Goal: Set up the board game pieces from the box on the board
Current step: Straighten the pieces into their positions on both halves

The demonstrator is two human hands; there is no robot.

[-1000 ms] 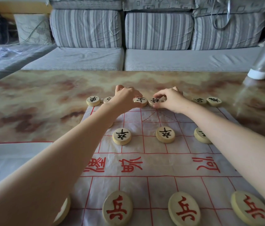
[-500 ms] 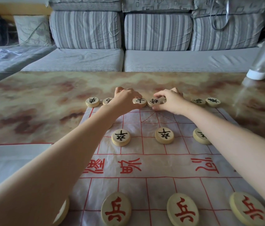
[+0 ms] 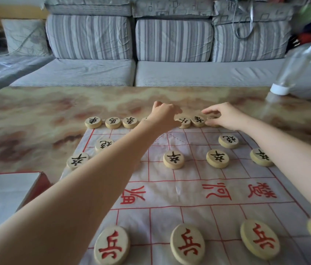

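L hand [image 3: 163,113] clenched over far back row, contents hidden. R hand [image 3: 225,116] pinching black piece [image 3: 198,119] at upper centre. Gap betw. hands: piece [image 3: 184,122] nearer L.

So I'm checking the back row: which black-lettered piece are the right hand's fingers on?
The right hand pinches the back-row piece just right of centre, thumb and fingertips on its rim; its left neighbour lies untouched.
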